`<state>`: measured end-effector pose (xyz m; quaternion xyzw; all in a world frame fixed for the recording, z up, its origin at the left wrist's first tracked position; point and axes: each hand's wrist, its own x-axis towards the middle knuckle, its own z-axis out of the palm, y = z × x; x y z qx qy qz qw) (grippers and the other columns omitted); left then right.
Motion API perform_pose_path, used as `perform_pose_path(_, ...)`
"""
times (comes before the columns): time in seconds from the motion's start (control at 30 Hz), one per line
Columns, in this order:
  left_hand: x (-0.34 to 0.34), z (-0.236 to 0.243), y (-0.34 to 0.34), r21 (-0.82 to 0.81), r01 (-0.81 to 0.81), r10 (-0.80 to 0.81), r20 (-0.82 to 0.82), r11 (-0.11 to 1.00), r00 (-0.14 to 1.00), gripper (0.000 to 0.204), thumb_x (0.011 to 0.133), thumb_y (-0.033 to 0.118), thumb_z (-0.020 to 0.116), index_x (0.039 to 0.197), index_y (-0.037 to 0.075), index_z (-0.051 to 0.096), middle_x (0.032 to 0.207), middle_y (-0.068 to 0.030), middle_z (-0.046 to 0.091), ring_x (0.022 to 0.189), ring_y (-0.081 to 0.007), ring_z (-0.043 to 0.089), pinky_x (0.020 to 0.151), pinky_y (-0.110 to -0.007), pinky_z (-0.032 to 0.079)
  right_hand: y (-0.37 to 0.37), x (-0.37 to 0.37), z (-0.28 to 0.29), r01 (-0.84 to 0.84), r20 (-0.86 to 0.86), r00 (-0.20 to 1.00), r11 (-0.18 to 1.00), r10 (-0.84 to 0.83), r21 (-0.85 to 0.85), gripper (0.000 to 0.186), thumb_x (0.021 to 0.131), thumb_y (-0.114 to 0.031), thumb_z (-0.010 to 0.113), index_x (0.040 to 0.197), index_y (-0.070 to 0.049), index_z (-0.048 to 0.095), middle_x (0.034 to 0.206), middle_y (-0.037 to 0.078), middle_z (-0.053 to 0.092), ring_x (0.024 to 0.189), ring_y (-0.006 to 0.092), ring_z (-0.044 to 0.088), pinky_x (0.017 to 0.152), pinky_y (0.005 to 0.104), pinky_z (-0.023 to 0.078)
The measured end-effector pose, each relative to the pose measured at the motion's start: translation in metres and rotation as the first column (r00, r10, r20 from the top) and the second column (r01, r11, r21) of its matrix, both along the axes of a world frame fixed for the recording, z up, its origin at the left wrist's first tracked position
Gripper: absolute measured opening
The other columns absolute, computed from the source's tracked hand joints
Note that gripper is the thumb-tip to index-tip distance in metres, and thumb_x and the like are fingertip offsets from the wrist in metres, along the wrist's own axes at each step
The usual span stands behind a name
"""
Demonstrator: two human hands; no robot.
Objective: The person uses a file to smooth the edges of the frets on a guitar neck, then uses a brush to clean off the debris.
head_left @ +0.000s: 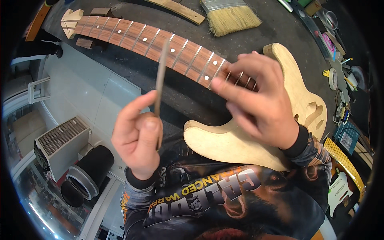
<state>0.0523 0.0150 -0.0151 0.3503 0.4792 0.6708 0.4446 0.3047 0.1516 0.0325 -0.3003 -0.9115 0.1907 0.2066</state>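
My left hand (138, 134) pinches a slim, flat file-like strip (161, 80) that points upward, its far end passing in front of the guitar neck (138, 38). Brown wood, metal frets and round white dots make up the neck's face, and a pale headstock (71, 24) ends it at the far left. Over the body end of the neck, my right hand (264, 98) spreads its thumb and fingers across the frets, slightly blurred. Whether its fingertips press on the wood I cannot tell. Beneath that hand lies the unpainted guitar body (298, 86), with routed cavities on its right.
A wide bristle brush (232, 18) and a curved wooden strip (180, 10) lie on the dark bench (120, 60) behind the neck. Wooden blocks (90, 43) flank the headstock end. Assorted tools and tape crowd the right; another guitar (346, 172) stands lower right. A black bin (90, 172) is at left.
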Motion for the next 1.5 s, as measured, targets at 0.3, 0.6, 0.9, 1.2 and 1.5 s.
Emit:
perform_pose_path(0.3,0.01,0.014,0.022,0.054,0.299,-0.106,-0.863,0.953,0.493,0.054,0.086,-0.008,0.082,0.139,-0.005,0.078,0.068,-0.0016,0.061,0.052,-0.0186,0.054,0.055,-0.036,0.041,0.004,0.006,-0.007,0.013,-0.129,0.991,0.991,-0.03,-0.132,0.031,0.082,0.004,0.08,0.11,-0.007,0.078,0.122,0.013,0.065,0.124,0.0368,0.066,0.12,0.0587,0.049)
perform_pose_path(0.6,0.011,0.023,0.012,-0.009,0.348,-0.143,-0.922,0.937,0.361,0.05,0.085,-0.011,0.08,0.135,-0.008,0.079,0.067,-0.0045,0.061,0.052,-0.0215,0.055,0.055,-0.037,0.038,0.003,0.011,-0.007,0.022,-0.073,0.997,0.988,-0.033,-0.151,0.038,0.082,0.007,0.078,0.118,-0.005,0.08,0.123,0.014,0.063,0.12,0.035,0.065,0.119,0.0578,0.051)
perform_pose_path(0.9,0.014,0.033,0.026,-0.054,0.318,-0.157,-0.939,0.947,0.307,0.049,0.083,-0.011,0.077,0.132,-0.007,0.08,0.068,-0.0049,0.062,0.052,-0.0228,0.055,0.056,-0.038,0.036,0.005,0.009,-0.004,-0.021,-0.045,0.999,0.99,0.014,-0.143,0.051,0.081,0.008,0.077,0.129,-0.008,0.085,0.125,0.014,0.062,0.12,0.0333,0.064,0.121,0.059,0.049)
perform_pose_path(1.2,0.015,0.038,0.024,-0.092,0.306,-0.189,-0.933,0.948,0.305,0.045,0.084,-0.009,0.079,0.129,-0.007,0.08,0.067,-0.005,0.063,0.051,-0.0235,0.057,0.054,-0.039,0.035,0.005,0.008,-0.003,-0.037,-0.048,0.998,0.986,0.029,-0.164,0.054,0.081,0.01,0.076,0.131,-0.01,0.085,0.125,0.013,0.06,0.119,0.0315,0.066,0.123,0.0596,0.047)
perform_pose_path(1.5,0.004,0.032,-0.005,-0.111,0.308,-0.213,-0.924,0.945,0.319,0.059,0.083,-0.003,0.074,0.142,-0.005,0.076,0.072,-0.0027,0.063,0.057,-0.0194,0.058,0.056,-0.038,0.038,0.004,0.007,-0.002,-0.04,-0.038,0.999,0.985,0.035,-0.166,0.053,0.082,0.012,0.075,0.13,-0.008,0.085,0.127,0.013,0.059,0.119,0.0314,0.067,0.123,0.0588,0.047)
